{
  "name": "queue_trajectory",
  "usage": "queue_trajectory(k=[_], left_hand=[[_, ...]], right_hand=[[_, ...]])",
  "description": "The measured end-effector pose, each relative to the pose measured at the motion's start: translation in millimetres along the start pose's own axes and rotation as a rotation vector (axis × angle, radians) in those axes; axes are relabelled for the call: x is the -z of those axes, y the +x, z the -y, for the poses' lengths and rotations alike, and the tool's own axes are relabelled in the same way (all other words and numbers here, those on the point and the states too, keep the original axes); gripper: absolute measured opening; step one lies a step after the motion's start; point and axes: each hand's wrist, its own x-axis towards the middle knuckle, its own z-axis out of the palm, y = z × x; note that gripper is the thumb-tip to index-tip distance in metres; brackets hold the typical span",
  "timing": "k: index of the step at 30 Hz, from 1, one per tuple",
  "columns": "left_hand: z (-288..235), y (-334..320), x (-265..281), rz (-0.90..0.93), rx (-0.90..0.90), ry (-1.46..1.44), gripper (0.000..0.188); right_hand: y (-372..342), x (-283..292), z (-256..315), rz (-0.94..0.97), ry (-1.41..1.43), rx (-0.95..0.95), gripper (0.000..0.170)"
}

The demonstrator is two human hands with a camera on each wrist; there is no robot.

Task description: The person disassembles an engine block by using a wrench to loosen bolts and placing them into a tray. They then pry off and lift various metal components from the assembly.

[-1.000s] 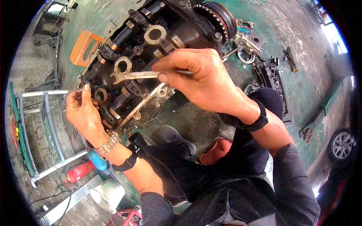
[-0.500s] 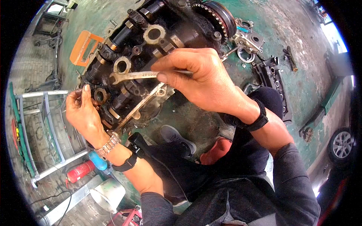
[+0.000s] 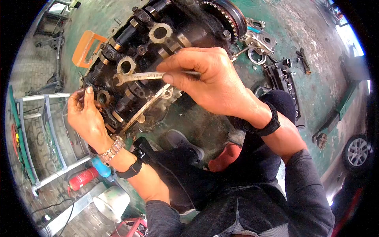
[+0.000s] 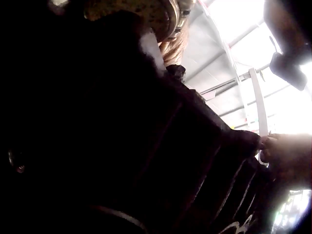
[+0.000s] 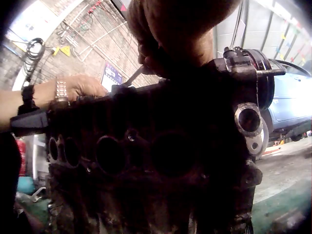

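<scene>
The right hand [image 3: 211, 81] has its grip clamped on the wrench [image 3: 138, 76], thumb and fingers pinching the shank. The wrench's open end points toward the left hand [image 3: 87, 122] and lies over the engine [image 3: 193, 29], just beside a round opening with a pale rim [image 3: 126, 65]; whether it touches metal, I cannot tell. The left hand is at the engine's near-left end, fingers bent beside another ringed opening [image 3: 103, 98]; whether its grip is closed on anything cannot be told. The left wrist view is mostly too dark to read.

At the engine's far end is a toothed wheel [image 3: 224, 17]. Beyond it, metal parts [image 3: 260, 42] and a black cover [image 3: 283, 77] lie on the green floor [image 3: 316, 93]. An orange frame [image 3: 79, 54] is past the engine's other side. On the left are a metal ladder [image 3: 63, 177], a red extinguisher [image 3: 83, 177] and a white bucket [image 3: 111, 202]; far right, a car wheel [image 3: 357, 152].
</scene>
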Motion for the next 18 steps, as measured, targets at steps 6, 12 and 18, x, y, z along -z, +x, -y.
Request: queue_trajectory(k=[6,12,18], left_hand=[[4.0,-0.5,-0.1,0.003,-0.071,-0.074,0.016],[6.4,2.5,1.1,0.007,-0.067,-0.04,0.016],[-0.2,-1.8,0.0,0.011,0.015,-0.013,0.014]], right_hand=[[0.0,1.2,0.4,0.01,-0.021,0.007,0.013],[0.3,-1.3,2.0,-0.005,0.004,-0.026,0.012],[0.4,-0.7,2.0,-0.005,0.01,-0.021,0.012]])
